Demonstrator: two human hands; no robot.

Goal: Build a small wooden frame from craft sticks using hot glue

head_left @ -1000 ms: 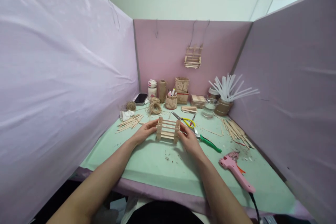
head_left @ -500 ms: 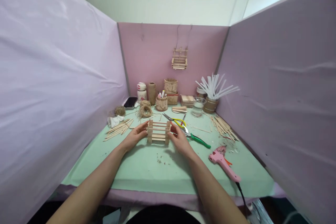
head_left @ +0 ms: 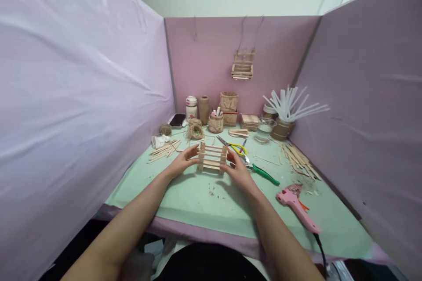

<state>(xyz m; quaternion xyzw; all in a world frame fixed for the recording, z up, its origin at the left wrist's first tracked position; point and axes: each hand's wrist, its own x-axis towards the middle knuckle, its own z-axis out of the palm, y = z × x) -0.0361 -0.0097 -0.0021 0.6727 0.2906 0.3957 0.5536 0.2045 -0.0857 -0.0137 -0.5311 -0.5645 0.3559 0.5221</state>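
A small slatted frame of wooden sticks [head_left: 212, 158] stands at the middle of the green table. My left hand [head_left: 183, 161] holds its left end between thumb and fingers. At the opposite end, the thumb and fingers of my right hand [head_left: 239, 170] grip the right side. Yellow-handled scissors [head_left: 238, 148] and green-handled cutters [head_left: 265, 174] lie just beyond and right of my right hand. Nearer the right edge rests a pink glue gun [head_left: 298, 207] with a black cord.
Loose sticks lie at left [head_left: 164, 151] and right [head_left: 301, 160]. Behind are twine rolls [head_left: 195, 131], a pen holder [head_left: 216, 124], a clear cup [head_left: 264, 131] and a pot of white sticks [head_left: 282, 129]. A wooden rack [head_left: 242, 70] hangs on the pink back panel [head_left: 204, 66].
The camera view has turned, so the scene sits further right and slightly higher, tilted a little. Both hands still hold the stick frame, which is hardly changed in place on the table.
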